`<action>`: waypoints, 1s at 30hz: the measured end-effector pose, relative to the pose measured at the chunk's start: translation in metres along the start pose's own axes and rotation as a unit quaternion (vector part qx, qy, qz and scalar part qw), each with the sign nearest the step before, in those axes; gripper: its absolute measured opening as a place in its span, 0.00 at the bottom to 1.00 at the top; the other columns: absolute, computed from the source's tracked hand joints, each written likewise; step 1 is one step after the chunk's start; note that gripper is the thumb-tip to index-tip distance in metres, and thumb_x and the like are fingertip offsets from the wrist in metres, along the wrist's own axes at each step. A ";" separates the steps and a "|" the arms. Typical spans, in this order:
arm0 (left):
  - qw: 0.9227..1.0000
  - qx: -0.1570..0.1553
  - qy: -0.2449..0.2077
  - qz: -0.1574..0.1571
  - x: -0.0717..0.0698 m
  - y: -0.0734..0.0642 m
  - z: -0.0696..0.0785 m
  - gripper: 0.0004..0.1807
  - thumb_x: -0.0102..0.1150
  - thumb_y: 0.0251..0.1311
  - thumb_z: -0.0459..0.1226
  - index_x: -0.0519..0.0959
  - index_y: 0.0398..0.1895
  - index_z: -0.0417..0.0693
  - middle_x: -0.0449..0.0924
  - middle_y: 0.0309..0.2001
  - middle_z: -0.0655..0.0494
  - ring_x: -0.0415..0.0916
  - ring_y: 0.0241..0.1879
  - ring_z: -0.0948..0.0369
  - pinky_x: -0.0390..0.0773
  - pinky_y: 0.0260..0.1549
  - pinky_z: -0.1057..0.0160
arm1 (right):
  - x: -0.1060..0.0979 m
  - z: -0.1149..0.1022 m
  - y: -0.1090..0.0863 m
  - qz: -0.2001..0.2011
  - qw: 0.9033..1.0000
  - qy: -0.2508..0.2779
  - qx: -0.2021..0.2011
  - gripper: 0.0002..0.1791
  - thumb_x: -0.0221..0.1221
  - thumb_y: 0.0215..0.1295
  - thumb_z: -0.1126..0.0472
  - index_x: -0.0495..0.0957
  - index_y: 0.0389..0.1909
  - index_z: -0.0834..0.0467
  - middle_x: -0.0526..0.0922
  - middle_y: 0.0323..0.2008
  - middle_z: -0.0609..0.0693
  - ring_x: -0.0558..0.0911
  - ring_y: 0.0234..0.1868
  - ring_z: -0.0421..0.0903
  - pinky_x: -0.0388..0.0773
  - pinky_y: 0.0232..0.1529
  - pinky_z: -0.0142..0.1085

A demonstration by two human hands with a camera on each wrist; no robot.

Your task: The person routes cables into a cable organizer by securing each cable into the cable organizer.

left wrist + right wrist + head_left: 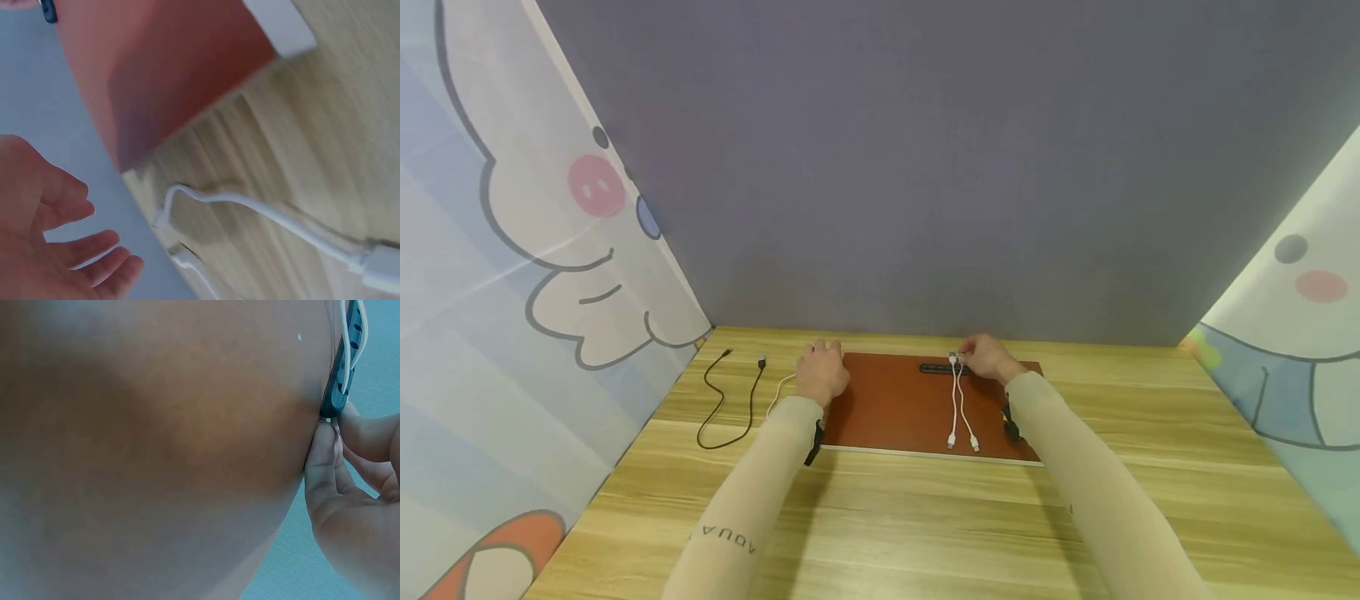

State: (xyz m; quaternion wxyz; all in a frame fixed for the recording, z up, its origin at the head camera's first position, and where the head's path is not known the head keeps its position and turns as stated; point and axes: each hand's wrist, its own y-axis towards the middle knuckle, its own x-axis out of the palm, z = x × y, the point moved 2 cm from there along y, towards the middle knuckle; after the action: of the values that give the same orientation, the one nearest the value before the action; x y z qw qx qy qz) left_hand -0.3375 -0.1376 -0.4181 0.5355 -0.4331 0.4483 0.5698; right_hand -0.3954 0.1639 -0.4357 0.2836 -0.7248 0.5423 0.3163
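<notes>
My right hand is at the right end of a dark slotted cable clip strip, by the far edge of a brown board. In the right wrist view its thumb and fingers pinch at the end of the clip strip. Two white cables run across the strip, their near plugs lying on the board. My left hand hovers beside the board's far left corner, fingers loosely bent and holding nothing. Below it in the left wrist view lies a white cable on the table.
A black cable lies looped on the wooden table at the left. A grey panel rises behind the table, and printed cloths hang at both sides. A dark and yellow item shows beside my right forearm.
</notes>
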 end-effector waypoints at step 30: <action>0.997 -0.031 -0.063 -0.031 0.010 0.004 -0.018 0.18 0.59 0.66 0.30 0.74 0.57 0.33 0.73 0.55 0.34 0.76 0.53 0.40 0.79 0.49 0.43 | -0.002 0.000 0.003 0.003 1.000 -0.020 -0.018 0.14 0.56 0.73 0.66 0.79 0.53 0.69 0.79 0.50 0.65 0.78 0.49 0.59 0.76 0.50 0.51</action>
State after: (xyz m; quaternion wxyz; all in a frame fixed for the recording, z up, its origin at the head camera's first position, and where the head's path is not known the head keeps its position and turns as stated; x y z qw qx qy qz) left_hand -0.3422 -0.1528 -0.4319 0.5662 -0.4261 0.3826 0.5928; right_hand -0.3985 0.1646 -0.4344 0.2800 -0.7215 0.5331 0.3418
